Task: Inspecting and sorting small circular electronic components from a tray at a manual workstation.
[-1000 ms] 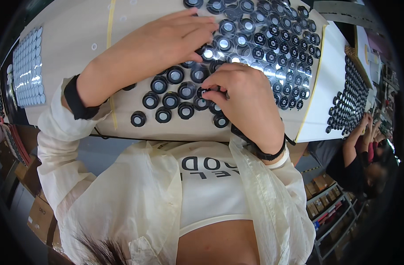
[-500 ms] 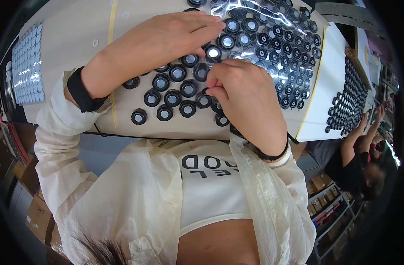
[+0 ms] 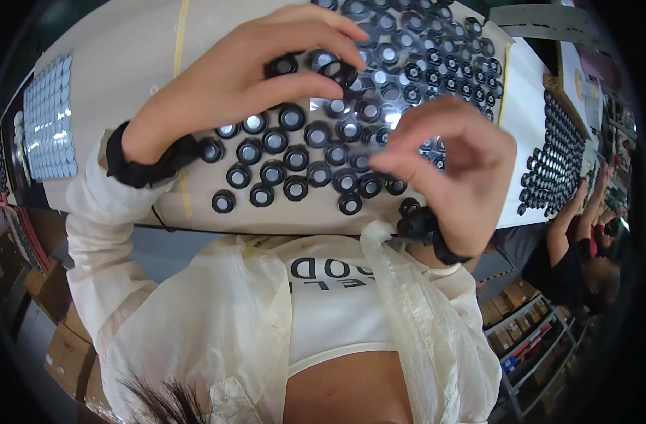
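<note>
My left hand (image 3: 287,60) reaches over the table from the left, its thumb and index finger closed round the sides of a black round cap (image 3: 340,72) with a pale centre. This cap looks tilted compared with those around it. My right hand (image 3: 453,166) is blurred by motion above the right part of the caps, thumb and index finger curled toward each other. A faint, smeared pale shape shows at its fingertips, too blurred to name. Beneath and between both hands lie loose black caps (image 3: 296,157) with light grey round centres.
Denser rows of black caps under clear, shiny plastic (image 3: 432,60) cover the table's far right. A sheet of pale round discs (image 3: 49,120) lies at the left. Yellow tape (image 3: 181,42) crosses the beige tabletop (image 3: 125,63). Further right, more caps (image 3: 556,155) lie near another person's arms (image 3: 573,212).
My right hand has moved right and toward me, away from the caps beside my left hand. My left fingers have spread from flat to a grip round a cap. The view has shifted slightly.
</note>
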Demonstrator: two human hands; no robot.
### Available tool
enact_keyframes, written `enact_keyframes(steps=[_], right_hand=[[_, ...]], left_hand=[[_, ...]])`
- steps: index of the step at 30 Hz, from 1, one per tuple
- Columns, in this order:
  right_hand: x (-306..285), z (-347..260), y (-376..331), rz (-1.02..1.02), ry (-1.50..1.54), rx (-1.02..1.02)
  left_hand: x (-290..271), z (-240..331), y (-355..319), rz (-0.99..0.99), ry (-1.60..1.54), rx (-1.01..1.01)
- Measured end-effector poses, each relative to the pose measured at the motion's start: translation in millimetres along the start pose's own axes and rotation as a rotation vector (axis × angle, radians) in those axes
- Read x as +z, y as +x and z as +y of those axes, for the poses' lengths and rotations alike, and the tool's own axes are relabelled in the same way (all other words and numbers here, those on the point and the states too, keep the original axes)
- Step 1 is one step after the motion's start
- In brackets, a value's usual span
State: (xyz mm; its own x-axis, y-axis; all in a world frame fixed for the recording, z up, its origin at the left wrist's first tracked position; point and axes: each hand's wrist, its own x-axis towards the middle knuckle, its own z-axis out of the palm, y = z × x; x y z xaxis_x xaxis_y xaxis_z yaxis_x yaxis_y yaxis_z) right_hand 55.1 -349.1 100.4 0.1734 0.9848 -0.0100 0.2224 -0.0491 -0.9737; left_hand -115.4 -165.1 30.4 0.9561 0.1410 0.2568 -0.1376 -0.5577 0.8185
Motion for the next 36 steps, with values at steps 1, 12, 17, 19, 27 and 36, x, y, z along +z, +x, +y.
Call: enact_keyframes(steps=[1,12,17,19,27,36], right_hand=[[-0.3,7.2,1.6,0.103,0.099,0.049],[2.2,53.7,19.1,0.093,0.631,0.107],[3.2,51.5,21.3,0.181,0.579,0.143],[4.6,49.7,21.5,0.208,0.578,0.149],[7.1,46.2,20.8,0.246,0.584,0.131],[9.5,50.5,20.9,0.256,0.437,0.046]], left_hand=[[-4.4,6.4,0.6,0.066,-0.154,-0.053],[16.3,17.8,0.1,0.224,-0.795,-0.348],[24.6,21.9,1.9,0.285,-0.704,-0.292],[27.1,24.7,2.6,0.302,-0.656,-0.300],[30.5,33.8,3.2,0.413,-0.497,-0.338],[31.2,32.0,5.0,0.403,-0.440,-0.329]])
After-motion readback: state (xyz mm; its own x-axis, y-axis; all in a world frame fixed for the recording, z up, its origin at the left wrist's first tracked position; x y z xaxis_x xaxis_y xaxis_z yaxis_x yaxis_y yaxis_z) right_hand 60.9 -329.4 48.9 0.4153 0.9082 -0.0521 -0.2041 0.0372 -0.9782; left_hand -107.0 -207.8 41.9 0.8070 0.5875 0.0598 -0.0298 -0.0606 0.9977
